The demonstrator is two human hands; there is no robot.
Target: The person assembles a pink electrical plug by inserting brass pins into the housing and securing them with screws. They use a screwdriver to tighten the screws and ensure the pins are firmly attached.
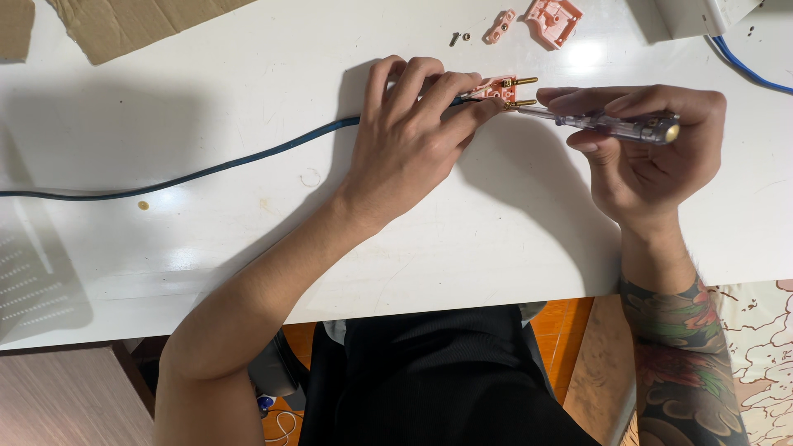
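Your left hand pins pink plug half w/ cable flat on table, fingers clamped, steadying it; right hand fingers pinch clear screwdriver, tip at brass pin.

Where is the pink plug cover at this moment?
The pink plug cover lies on the white table at the top edge of the head view, right of a small pink clamp.

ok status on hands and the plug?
Left hand pins pink plug to table, cable running left. Right hand holds screwdriver, tip at plug pins. Plug cover, clamp lie apart; nothing blocking.
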